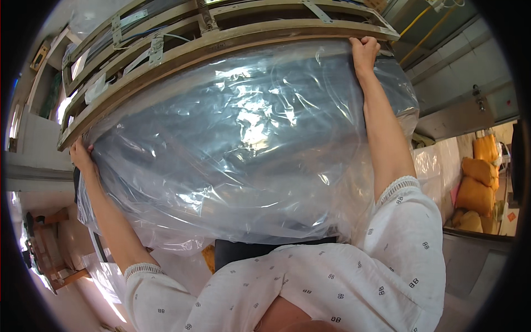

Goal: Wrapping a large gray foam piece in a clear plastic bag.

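Note:
A large clear plastic sheet (243, 127) is spread, wrinkled and shiny, over a dark flat surface. Its far edge runs along a long beam (221, 41) of a slatted frame. At the sheet's far left corner my left hand (83, 155) is closed on the plastic, with part of its fingers hidden. My right hand (365, 52) grips the sheet at the far right, its fingers curled close against the beam. Both arms are stretched wide apart, and the plastic lies between them with loose folds toward my body.
Metal plates and a blue cable (146, 33) sit on the frame beyond the beam. Yellow cables (423, 33) hang at the far right. Stuffed orange sacks (478, 182) are piled at the right. A wooden stand (52, 249) is at the lower left.

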Tool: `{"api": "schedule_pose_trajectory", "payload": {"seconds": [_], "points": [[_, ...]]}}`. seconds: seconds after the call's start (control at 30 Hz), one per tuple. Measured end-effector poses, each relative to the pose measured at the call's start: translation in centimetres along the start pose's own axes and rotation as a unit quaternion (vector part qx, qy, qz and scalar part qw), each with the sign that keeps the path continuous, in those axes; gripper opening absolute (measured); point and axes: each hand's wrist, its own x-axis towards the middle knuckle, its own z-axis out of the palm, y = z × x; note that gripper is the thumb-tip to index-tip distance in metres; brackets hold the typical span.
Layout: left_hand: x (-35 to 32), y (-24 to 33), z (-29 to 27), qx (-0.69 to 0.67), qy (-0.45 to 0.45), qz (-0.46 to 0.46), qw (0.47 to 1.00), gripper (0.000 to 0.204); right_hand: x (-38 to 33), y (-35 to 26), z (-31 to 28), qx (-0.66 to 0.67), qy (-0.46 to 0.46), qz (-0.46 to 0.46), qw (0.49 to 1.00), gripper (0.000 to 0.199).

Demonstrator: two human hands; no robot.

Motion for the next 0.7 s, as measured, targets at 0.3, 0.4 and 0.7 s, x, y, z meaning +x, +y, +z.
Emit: {"api": "schedule_pose_trajectory", "payload": {"seconds": [0.3,0.4,0.7], "points": [[0.5,-0.3,-0.9,-0.110,-0.042,-0.044,0.992,0.033,1.2,1.2,-0.1,0.061,0.011,0.000,0.998,0.043],[1.5,-1.2,-1.7,-0.119,-0.037,-0.032,0.992,0.031,0.8,0.6,-0.3,0.064,0.025,-0.002,0.998,0.045],[0.0,2.3,-6.1,0.288,-0.078,0.230,0.926,0.037,-4.3,-4.0,-2.5,0.130,0.082,-0.122,0.981,0.025]]}}
